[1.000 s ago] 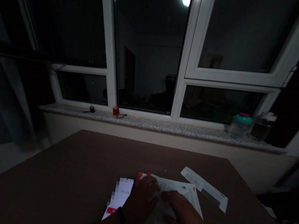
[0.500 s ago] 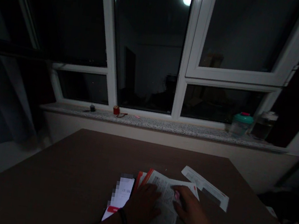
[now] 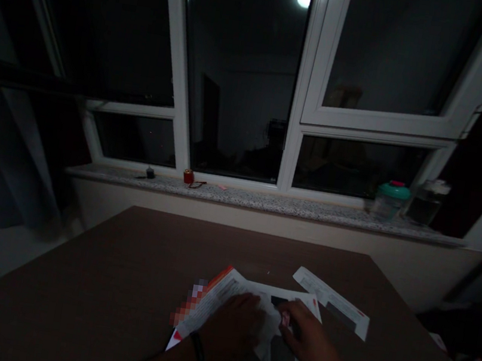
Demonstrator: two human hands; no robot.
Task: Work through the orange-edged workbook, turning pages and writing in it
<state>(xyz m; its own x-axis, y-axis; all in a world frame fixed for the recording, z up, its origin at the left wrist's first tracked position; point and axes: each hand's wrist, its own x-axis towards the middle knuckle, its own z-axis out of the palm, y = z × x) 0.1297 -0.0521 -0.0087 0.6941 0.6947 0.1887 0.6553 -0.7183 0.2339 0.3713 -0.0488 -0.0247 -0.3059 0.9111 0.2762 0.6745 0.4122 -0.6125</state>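
My left hand (image 3: 234, 327), with a dark band at the wrist, lies flat on a printed sheet (image 3: 224, 292) with an orange-red edge, fingers stretched out over it. This sheet is turned at a slant and partly covers a phone (image 3: 172, 339), of which only a lower corner and a blurred upper part show. Under and beside it lies another printed page (image 3: 295, 300) with grey picture blocks. My right hand (image 3: 305, 341) rests on that page, its fingers closed on a small pink object (image 3: 285, 318) whose kind I cannot make out.
A long cut-off strip of printed paper (image 3: 334, 303) lies on the brown table (image 3: 156, 264) at the right. Along the granite windowsill (image 3: 265, 202) stand a red small jar (image 3: 188, 177), a dark little bottle (image 3: 150, 173), a teal-lidded container (image 3: 390, 201) and a clear jar (image 3: 428, 202).
My left hand has slid the orange-edged sheet leftward and turned it, so it now covers most of the phone. More of the page beneath shows. My right hand has hardly moved.
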